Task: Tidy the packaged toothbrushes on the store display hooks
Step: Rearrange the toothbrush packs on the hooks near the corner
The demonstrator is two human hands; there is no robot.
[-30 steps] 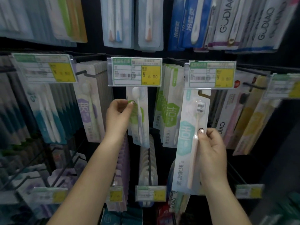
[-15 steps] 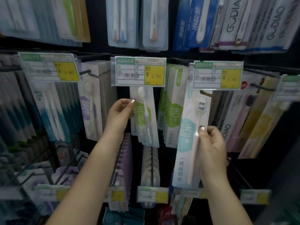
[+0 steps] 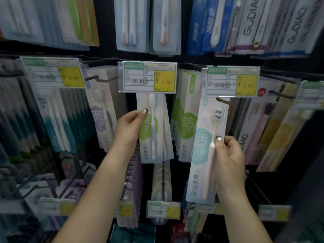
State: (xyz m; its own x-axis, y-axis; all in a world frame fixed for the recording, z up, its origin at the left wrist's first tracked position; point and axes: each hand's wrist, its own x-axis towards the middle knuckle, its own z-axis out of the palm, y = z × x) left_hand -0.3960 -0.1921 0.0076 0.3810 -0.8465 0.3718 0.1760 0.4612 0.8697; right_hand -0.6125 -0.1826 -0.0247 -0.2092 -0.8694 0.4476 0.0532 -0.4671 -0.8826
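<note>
A green-labelled toothbrush pack (image 3: 154,134) hangs from the middle hook under the 6.00 price tag (image 3: 147,77). My left hand (image 3: 128,128) pinches its left edge, thumb on the front. A teal-labelled pack with a pink toothbrush (image 3: 205,149) is tilted in front of the hook under the right price tag (image 3: 231,80). My right hand (image 3: 229,158) grips this pack at its right edge, thumb on the handle. Whether the pack's top is on the hook is hidden behind the tag.
More green packs (image 3: 185,123) hang between the two hands. Purple-labelled packs (image 3: 103,116) hang left of my left hand, GUDIAO packs (image 3: 249,130) to the right. Black wire hooks (image 3: 280,95) stick out toward me. Lower rows carry price tags (image 3: 163,209).
My left hand has slid its thumb onto the front of the green pack. My right hand has raised the teal pack slightly toward the right price tag.
</note>
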